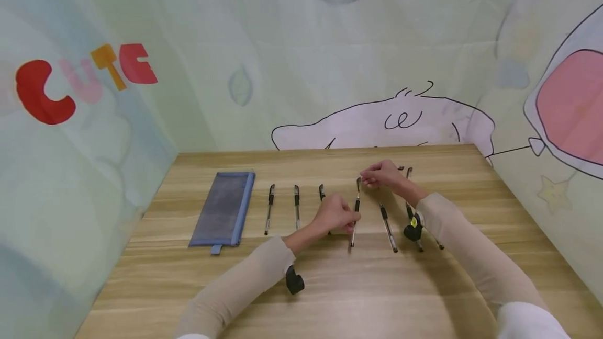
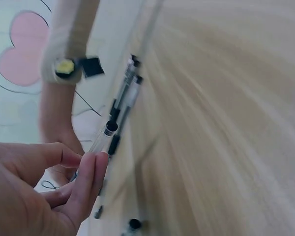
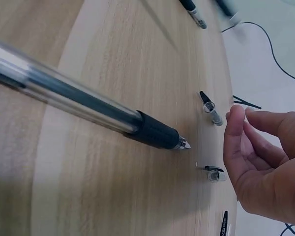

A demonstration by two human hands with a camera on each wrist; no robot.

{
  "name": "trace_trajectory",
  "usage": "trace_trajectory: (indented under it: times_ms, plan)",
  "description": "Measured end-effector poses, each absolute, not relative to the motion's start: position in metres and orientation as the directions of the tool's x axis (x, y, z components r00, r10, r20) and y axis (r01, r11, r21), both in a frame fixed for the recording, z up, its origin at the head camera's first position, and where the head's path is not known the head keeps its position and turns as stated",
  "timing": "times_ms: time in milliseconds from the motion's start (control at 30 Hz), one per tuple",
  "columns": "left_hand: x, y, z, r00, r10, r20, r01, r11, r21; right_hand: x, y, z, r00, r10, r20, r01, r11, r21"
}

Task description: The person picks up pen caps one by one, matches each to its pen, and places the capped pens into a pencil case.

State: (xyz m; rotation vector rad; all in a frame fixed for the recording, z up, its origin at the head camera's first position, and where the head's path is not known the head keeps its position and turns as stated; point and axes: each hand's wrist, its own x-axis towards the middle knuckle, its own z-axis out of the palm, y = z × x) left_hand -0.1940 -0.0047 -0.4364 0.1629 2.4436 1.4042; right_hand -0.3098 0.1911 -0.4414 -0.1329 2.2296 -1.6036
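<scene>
- beige sleeves (image 1: 249, 276) come in nearest the camera, reaching forward over the counter from the bottom edge.
- printed wall covering (image 1: 198, 25) rises behind and at both sides, pale green, with the word "cute" at the left and a pink balloon at the right.
- wood-grain counter (image 1: 330, 297) spreads below it.
- blue mesh pouch (image 1: 223, 208) lies flat on the counter's left part.
- left grip (image 1: 334, 213), a bare hand, pinches a pen near its lower end between thumb and fingers.
- right grip (image 1: 383, 174), also a bare hand, has its fingers curled, thumb and fingertips drawn together, nothing visible between them.
- pinched pen (image 1: 356, 206) is in the left grip, its capped far end just beside the right fingertips; whether they touch, i cannot tell.
- three pens (image 1: 297, 199) lie between pouch and pinched pen, the third partly hidden by the left grip.
- three more pens (image 1: 389, 230) lie to the right, two partly hidden by the right arm; the right wrist view shows one uncapped, tip bare.
- loose caps (image 3: 215, 175), clear with black clips, lie near the right grip.
</scene>
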Motion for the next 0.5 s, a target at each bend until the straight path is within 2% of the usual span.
trace_trajectory:
  times_ms: [200, 500]
  plan:
    - [-0.188, -0.015, -0.428, -0.943, 0.271, -0.191, -0.057, 0.434, 0.899, -0.315, 0.191, -0.441, -0.916, -0.278, -0.289, 0.187, 0.342, -0.921]
    - [-0.193, -0.021, -0.438, -0.953, 0.247, -0.173, -0.07, 0.376, 0.924, -0.314, 0.183, -0.451, -0.926, -0.257, -0.277, 0.128, 0.475, -0.871]
